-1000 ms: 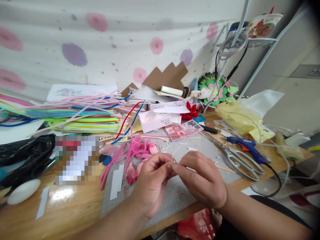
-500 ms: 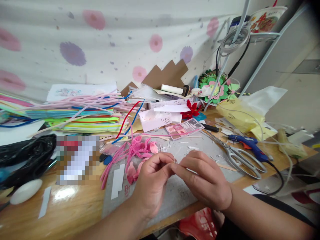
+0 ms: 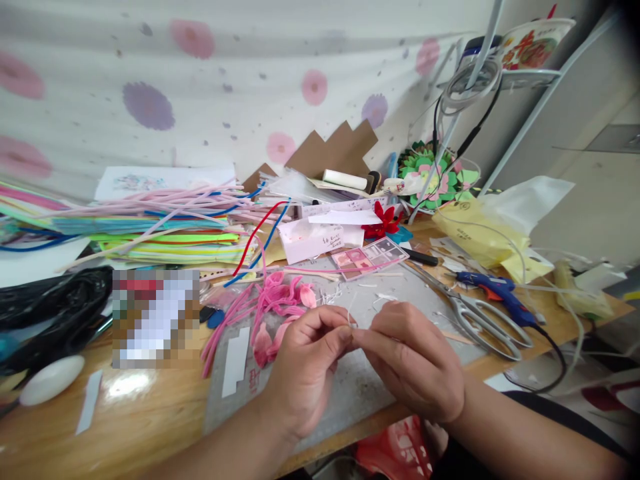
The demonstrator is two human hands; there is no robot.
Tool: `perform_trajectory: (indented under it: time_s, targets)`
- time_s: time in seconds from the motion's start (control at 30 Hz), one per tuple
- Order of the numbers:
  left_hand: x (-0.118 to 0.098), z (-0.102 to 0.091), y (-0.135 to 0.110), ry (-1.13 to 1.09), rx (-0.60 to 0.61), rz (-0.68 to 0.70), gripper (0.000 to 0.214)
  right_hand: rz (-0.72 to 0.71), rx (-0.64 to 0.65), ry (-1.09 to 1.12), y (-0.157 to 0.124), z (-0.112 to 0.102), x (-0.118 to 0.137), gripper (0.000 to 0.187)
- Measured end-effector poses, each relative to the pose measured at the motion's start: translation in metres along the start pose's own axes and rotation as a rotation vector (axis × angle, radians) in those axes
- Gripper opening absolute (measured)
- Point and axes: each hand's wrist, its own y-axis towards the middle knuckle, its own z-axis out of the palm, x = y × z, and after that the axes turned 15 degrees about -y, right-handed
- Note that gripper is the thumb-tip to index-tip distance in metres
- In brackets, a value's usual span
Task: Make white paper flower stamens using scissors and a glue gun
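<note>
Over the grey cutting mat (image 3: 320, 420), the fingertips of both my hands meet. My left hand (image 3: 313, 360) is closed in a pinch, and a thin white strip (image 3: 351, 309) stands up from its fingertips. My right hand (image 3: 415, 357) is closed too, thumb and index finger pressed together against the left fingertips; its hold on the strip's lower end is mostly hidden. Just beyond my left hand lie pink fuzzy stems (image 3: 280, 293) with pink petal shapes (image 3: 263, 345). White scraps (image 3: 330, 293) are scattered on the mat behind my fingers.
Large scissors (image 3: 480, 320) and a blue glue gun (image 3: 493, 287) with its cable lie to the right. Bundles of coloured stems (image 3: 170, 247) fill the back left. A white box (image 3: 320, 241) and a red flower (image 3: 384, 220) are behind the mat. A white spoon-like object (image 3: 53, 380) sits far left.
The thin white strip now shows sticking up above my fingertips. My right hand has shifted slightly right and down, its fingers more curled. My left hand is nearly still.
</note>
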Motion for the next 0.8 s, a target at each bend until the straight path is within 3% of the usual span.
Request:
perform_trajectory:
  time_s: [0.27,0.47,0.67,0.8]
  targets:
    - [0.0007,0.0007,-0.0015,0.010,-0.003,-0.023,0.008,0.074,-0.012,-0.034,-0.0047,0.0050,0.0036,0.020]
    - [0.0001,0.0018,-0.0004,-0.003,0.019,-0.013,0.008,0.126,0.011,0.023,-0.0022,0.0014,0.0052,0.031]
    - [-0.0007,0.0020,-0.0013,0.030,0.015,-0.028,0.009,0.174,0.014,0.017,0.0034,0.0006,0.0071,0.017]
    - [-0.0010,0.0015,0.0003,0.055,0.004,-0.019,0.008,0.160,0.009,-0.007,0.0004,0.0037,0.0053,0.018]
